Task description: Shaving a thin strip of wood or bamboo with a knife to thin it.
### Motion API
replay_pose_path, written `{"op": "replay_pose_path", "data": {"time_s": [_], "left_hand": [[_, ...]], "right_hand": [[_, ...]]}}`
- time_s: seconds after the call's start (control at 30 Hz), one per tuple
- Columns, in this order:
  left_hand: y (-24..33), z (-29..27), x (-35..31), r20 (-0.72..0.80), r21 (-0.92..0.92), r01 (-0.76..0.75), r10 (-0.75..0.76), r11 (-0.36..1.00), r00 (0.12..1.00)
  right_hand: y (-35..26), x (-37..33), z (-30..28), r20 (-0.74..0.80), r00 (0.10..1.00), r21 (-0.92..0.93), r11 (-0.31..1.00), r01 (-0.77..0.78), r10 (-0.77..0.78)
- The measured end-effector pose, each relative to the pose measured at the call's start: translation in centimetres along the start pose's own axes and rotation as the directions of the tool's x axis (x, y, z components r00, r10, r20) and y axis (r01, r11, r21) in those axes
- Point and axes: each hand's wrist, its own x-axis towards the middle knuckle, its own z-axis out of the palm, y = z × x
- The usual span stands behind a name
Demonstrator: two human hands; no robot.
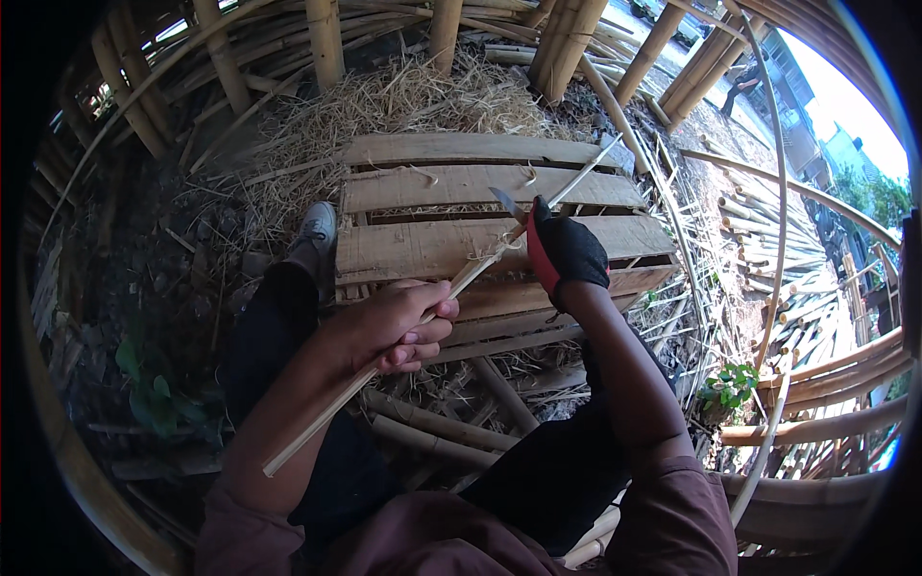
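My bare left hand (415, 326) is closed round a long, thin bamboo strip (322, 422), which slants from my left forearm up to the far right. My right hand (567, 252), in a black and red glove, grips a knife whose handle is hidden in the fist. The knife blade (506, 204) sticks out to the left and crosses the strip, seemingly touching it. Curled shavings (507, 242) cling to the strip just below the blade. Under both hands stands a slatted wooden crate (413, 248), with a few loose curls on its top boards.
Straw and shavings (384, 101) heap up behind the crate. Upright bamboo poles (325, 43) line the far side. Cut bamboo lengths (783, 245) lie piled at right, near a green plant (730, 387). My shoe (317, 228) rests left of the crate. A person (740, 91) stands far off.
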Motion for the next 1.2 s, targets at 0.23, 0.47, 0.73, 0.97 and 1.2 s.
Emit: {"op": "replay_pose_path", "data": {"time_s": [0.23,0.47,0.73,0.97,1.2], "left_hand": [[0.1,0.4,-0.6,-0.03,0.005,0.005,-0.005,1.0,1.0],[0.1,1.0,-1.2,-0.03,0.003,0.001,-0.001,1.0,1.0],[-0.3,0.4,-1.7,-0.017,-0.021,0.001,-0.002,1.0,1.0],[-0.3,0.2,-1.8,0.006,-0.071,-0.005,0.006,0.997,1.0],[0.2,0.6,-1.7,0.027,-0.089,-0.006,0.008,0.996,1.0]], "right_hand": [[-0.3,-0.7,1.2,0.052,0.998,0.021,1.0,0.022,-0.023],[-0.4,-2.0,0.8,0.046,0.987,-0.04,0.987,0.157,-0.155],[-0.9,-3.1,1.4,0.024,0.978,-0.073,0.976,0.207,-0.205],[-1.8,-2.9,0.3,0.081,0.994,0.086,0.994,0.069,-0.076],[1.5,-2.1,-1.2,0.022,0.954,0.315,0.907,0.278,-0.3]]}}
